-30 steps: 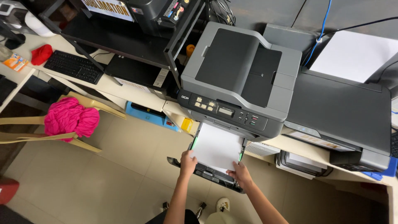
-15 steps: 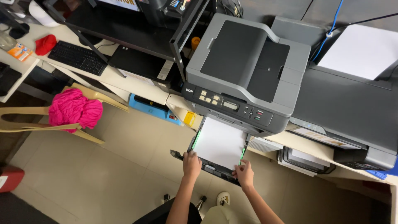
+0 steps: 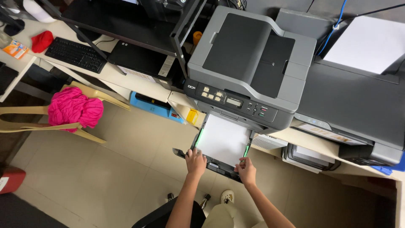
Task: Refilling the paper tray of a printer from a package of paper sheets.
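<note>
A grey laser printer (image 3: 249, 63) stands on a desk. Its dark paper tray (image 3: 192, 154) is pulled out in front, loaded with a stack of white paper (image 3: 222, 141) between green guides. My left hand (image 3: 195, 161) grips the tray's front edge at the left. My right hand (image 3: 247, 171) holds the same edge at the right, close to the green guide. Both forearms reach up from the bottom of the view.
A second, darker printer (image 3: 358, 105) sits to the right with white sheets on top. A keyboard (image 3: 76, 54) lies on the desk at left. A plastic chair with a pink cloth (image 3: 74, 109) stands on the tiled floor. A blue box (image 3: 154, 107) sits under the desk.
The tray with the paper has slid further into the printer, both hands moving with it. The camera has shifted slightly toward the desk.
</note>
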